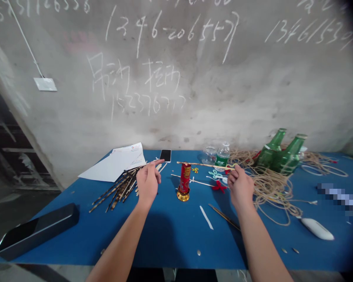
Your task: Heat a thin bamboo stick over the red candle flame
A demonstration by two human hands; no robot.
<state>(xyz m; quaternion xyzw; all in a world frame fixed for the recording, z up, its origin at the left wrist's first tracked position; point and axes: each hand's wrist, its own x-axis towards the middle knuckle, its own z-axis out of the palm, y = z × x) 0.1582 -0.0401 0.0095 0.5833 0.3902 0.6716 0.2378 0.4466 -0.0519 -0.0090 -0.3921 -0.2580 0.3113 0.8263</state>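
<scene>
My right hand (240,185) is closed in a pinch on one end of a thin bamboo stick (204,165), held level above the blue table (164,235). The stick passes over a small red and gold cylinder (184,182) standing upright on the table. My left hand (148,181) hovers left of the cylinder with its fingers loosely spread and the index finger stretched toward the stick's far end; nothing is in it. A pile of mottled bamboo strips (119,188) lies just left of that hand.
White papers (117,162) and a phone (165,155) lie at the back left. A plastic bottle (222,155), a glass jar (209,154), two green glass bottles (282,156) and tangled twine (270,186) crowd the back right. A black case (38,230) sits front left, a white mouse-like object (317,228) right.
</scene>
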